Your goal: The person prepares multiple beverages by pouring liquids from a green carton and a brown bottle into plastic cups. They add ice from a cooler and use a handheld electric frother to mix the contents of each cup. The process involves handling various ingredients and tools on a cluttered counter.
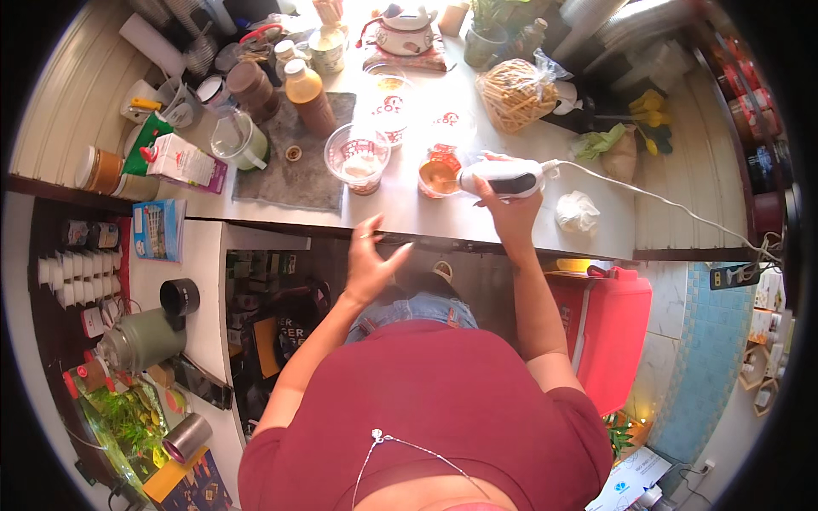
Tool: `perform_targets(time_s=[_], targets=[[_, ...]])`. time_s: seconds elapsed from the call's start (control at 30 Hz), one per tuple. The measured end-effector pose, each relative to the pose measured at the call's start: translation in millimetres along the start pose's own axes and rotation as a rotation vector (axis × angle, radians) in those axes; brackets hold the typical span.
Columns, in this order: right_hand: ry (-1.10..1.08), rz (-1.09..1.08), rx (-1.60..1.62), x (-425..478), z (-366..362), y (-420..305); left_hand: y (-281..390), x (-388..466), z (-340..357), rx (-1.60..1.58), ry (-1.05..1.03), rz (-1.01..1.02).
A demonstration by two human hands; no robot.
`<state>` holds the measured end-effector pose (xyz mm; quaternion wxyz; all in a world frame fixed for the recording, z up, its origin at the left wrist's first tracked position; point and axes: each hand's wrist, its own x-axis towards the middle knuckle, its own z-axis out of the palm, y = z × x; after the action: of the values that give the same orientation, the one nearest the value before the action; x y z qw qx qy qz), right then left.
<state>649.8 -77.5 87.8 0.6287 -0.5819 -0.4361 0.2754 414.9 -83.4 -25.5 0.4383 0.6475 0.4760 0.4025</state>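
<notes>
My right hand [516,214] grips a white electric hand mixer [505,175] by its body. The mixer lies nearly level, its front end at a clear plastic cup [441,171] of orange-brown liquid. Whatever attachment reaches into that cup is hard to make out. Just off the counter's front edge hovers my left hand [372,265], fingers apart and holding nothing. The nearest thing on the counter to it is a printed clear cup [358,158] with pale, creamy contents. Behind these stand further printed cups [391,108], partly washed out by glare.
A white cord [658,186] runs from the mixer across the right side. On the grey cloth [287,172] stand a sauce bottle [308,96] and a measuring jug [239,142]. A carton [185,160] lies left; crumpled tissue [577,213] and bagged sticks [516,94] are right.
</notes>
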Motion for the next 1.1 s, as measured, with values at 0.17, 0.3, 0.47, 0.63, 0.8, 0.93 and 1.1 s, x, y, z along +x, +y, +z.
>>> perform_targets(time_s=[0.17,0.3,0.47,0.63,0.8,0.93,1.1], targets=[[0.03,-0.06,0.008,-2.5,-4.2,0.5,-10.8,64.4,92.6,0.129,0.075,0.081],[-0.003,-0.075,-0.006,-1.1,-8.2,0.2,-12.7,80.4,114.6,0.057,0.135,0.069],[-0.04,-0.199,-0.036,8.3,-10.7,1.4,-10.4,80.0,122.6,0.008,0.178,0.027],[-0.07,-0.228,-0.033,14.3,-11.7,3.6,-12.2,81.2,123.6,-0.031,0.171,0.021],[-0.064,-0.198,0.047,16.0,-9.0,-1.8,-11.3,81.5,120.5,-0.05,0.174,0.076],[-0.071,-0.17,0.004,15.7,-8.8,-5.3,-19.9,57.8,105.8,-0.108,0.143,-0.165],[-0.078,-0.2,-0.062,16.0,-7.8,-14.4,-24.1,35.3,54.8,-0.152,0.271,-0.411]])
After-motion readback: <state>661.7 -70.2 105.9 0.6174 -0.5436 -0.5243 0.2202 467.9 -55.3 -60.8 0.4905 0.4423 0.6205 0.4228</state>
